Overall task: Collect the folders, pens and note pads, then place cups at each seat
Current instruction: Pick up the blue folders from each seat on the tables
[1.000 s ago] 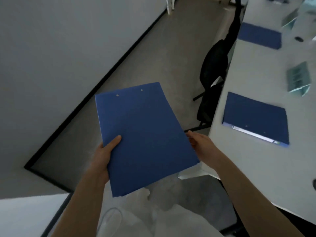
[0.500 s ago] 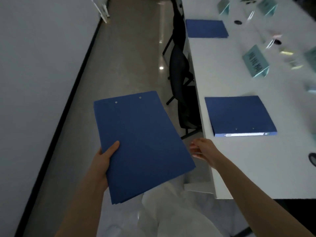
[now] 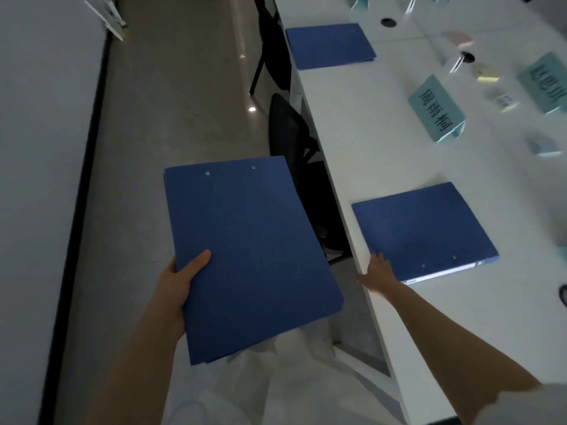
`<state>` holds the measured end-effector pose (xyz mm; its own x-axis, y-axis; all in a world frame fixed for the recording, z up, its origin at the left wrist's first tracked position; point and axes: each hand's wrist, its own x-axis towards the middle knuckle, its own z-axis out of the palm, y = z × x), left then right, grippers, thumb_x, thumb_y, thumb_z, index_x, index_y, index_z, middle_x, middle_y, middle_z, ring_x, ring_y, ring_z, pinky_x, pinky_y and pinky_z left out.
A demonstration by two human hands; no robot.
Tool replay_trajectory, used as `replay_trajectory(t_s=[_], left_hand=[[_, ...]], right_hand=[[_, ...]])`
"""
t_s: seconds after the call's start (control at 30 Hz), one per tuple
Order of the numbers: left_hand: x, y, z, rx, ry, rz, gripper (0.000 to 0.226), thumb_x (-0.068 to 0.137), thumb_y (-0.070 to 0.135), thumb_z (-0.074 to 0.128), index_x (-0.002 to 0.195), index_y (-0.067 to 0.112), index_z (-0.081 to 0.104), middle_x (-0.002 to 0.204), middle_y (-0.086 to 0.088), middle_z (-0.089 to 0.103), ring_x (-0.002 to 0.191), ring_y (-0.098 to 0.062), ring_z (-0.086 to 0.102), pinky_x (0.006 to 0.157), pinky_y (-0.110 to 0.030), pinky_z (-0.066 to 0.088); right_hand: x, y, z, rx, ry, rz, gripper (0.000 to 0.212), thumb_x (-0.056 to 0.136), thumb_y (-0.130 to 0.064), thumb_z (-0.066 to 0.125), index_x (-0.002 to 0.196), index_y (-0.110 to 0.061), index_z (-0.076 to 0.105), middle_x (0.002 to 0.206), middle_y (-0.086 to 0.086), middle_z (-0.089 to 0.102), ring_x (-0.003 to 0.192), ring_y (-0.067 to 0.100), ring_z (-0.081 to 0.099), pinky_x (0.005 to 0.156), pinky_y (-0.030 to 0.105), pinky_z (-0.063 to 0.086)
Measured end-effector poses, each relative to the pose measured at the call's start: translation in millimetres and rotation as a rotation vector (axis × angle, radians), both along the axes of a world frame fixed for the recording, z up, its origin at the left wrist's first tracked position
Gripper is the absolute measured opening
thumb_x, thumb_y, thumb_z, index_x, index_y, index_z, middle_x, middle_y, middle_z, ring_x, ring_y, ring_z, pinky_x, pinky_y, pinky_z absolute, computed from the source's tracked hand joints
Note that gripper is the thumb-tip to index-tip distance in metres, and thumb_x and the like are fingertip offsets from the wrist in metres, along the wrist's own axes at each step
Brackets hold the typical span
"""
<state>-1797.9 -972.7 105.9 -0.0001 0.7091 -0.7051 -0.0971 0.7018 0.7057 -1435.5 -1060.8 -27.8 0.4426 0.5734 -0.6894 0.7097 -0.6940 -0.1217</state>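
My left hand (image 3: 179,282) grips a stack of blue folders (image 3: 248,253) by its left edge, thumb on top, held over the floor beside the table. My right hand (image 3: 379,273) is stretched out with straight fingers, its fingertips at the near left corner of a blue folder (image 3: 426,231) that lies flat on the white table (image 3: 368,139). A second blue folder (image 3: 329,46) lies farther along the same table edge.
Black chairs (image 3: 287,133) are tucked against the table's left side. Teal name cards (image 3: 435,108) and round black holes (image 3: 388,22) sit toward the table's middle. A grey wall with a black skirting (image 3: 89,148) runs along the left of the floor aisle.
My right hand let go of the held stack and reached right to the folder on the table. The view swung toward the table; my left hand keeps the stack.
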Motion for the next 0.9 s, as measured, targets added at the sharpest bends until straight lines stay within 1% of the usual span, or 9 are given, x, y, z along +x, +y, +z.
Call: replay_trajectory(t_s=[0.3,0.4,0.47,0.5,0.57,0.63,0.73,0.83,0.9], left_hand=[[-3.0,77.1,-10.2,-0.069,0.007,-0.164,0.054,0.079,0.032,0.077,0.129,0.02,0.059,0.115,-0.008,0.071,0.096,-0.036,0.07,0.072,-0.048,0.058],[-6.5,103.1,-5.1,-0.081,-0.013,-0.246,0.053,0.079,0.035,0.077,0.128,0.02,0.061,0.113,-0.008,0.072,0.095,-0.035,0.071,0.068,-0.046,0.059],[-6.8,117.1,-3.2,-0.076,-0.02,-0.288,0.053,0.079,0.034,0.077,0.127,0.021,0.061,0.113,-0.007,0.073,0.095,-0.035,0.071,0.068,-0.047,0.059],[-6.1,121.8,-1.9,-0.073,-0.026,-0.301,0.053,0.079,0.034,0.077,0.127,0.021,0.061,0.113,-0.007,0.073,0.096,-0.035,0.071,0.069,-0.048,0.059],[-4.8,130.8,-0.9,-0.073,-0.042,-0.33,0.052,0.079,0.035,0.077,0.127,0.023,0.061,0.115,-0.006,0.072,0.098,-0.035,0.07,0.072,-0.049,0.058],[-1.6,137.4,-0.8,-0.07,-0.044,-0.364,0.052,0.08,0.035,0.076,0.128,0.023,0.061,0.116,-0.006,0.072,0.099,-0.034,0.07,0.072,-0.049,0.058],[2.5,142.0,-3.4,-0.063,-0.037,-0.396,0.05,0.082,0.034,0.075,0.129,0.024,0.06,0.116,-0.006,0.071,0.099,-0.034,0.069,0.07,-0.047,0.058],[6.4,145.1,-6.5,-0.067,-0.041,-0.421,0.052,0.08,0.034,0.076,0.128,0.023,0.061,0.117,-0.006,0.071,0.1,-0.034,0.069,0.073,-0.048,0.057],[9.6,146.5,-8.5,-0.069,-0.026,-0.429,0.055,0.077,0.035,0.077,0.128,0.023,0.061,0.117,-0.007,0.071,0.1,-0.035,0.07,0.076,-0.05,0.057]], right_hand=[[-52.2,-2.7,18.9,0.096,0.044,-0.074,0.072,0.097,-0.015,0.043,0.149,0.002,-0.003,0.16,0.017,-0.003,0.148,0.03,-0.003,0.12,0.036,0.005],[-71.6,-4.1,16.0,0.168,0.057,-0.172,0.066,0.095,-0.015,0.046,0.149,0.001,0.011,0.158,0.016,0.015,0.146,0.03,0.015,0.114,0.034,0.019],[-74.7,-3.3,14.6,0.278,0.081,-0.415,0.053,0.091,-0.017,0.053,0.139,-0.001,0.036,0.139,0.014,0.045,0.128,0.033,0.044,0.09,0.032,0.038],[-74.7,-4.3,14.8,0.36,0.066,-0.567,0.038,0.089,-0.017,0.055,0.125,-0.005,0.049,0.121,0.012,0.056,0.111,0.034,0.053,0.079,0.031,0.037],[-72.5,-7.9,20.0,0.514,0.066,-0.98,0.004,0.081,-0.012,0.054,0.083,-0.01,0.052,0.079,0.011,0.052,0.075,0.03,0.049,0.064,0.034,0.033],[-65.3,-19.2,19.1,0.624,0.197,-1.392,0.008,0.071,-0.01,0.051,0.068,-0.011,0.044,0.066,0.011,0.042,0.065,0.024,0.041,0.059,0.035,0.034],[-65.1,-38.4,11.4,0.576,0.463,-1.753,0.011,0.075,-0.012,0.058,0.077,-0.007,0.049,0.076,0.009,0.046,0.067,0.022,0.048,0.07,0.035,0.049],[-75.4,-39.3,21.5,0.689,0.78,-2.044,0.037,0.09,0.0,0.058,0.125,0.004,0.047,0.116,0.016,0.054,0.115,0.033,0.055,0.082,0.017,0.048],[-72.2,-38.9,24.6,0.799,0.966,-2.265,0.044,0.092,-0.001,0.056,0.133,0.006,0.043,0.129,0.017,0.055,0.124,0.034,0.051,0.08,0.005,0.043]])
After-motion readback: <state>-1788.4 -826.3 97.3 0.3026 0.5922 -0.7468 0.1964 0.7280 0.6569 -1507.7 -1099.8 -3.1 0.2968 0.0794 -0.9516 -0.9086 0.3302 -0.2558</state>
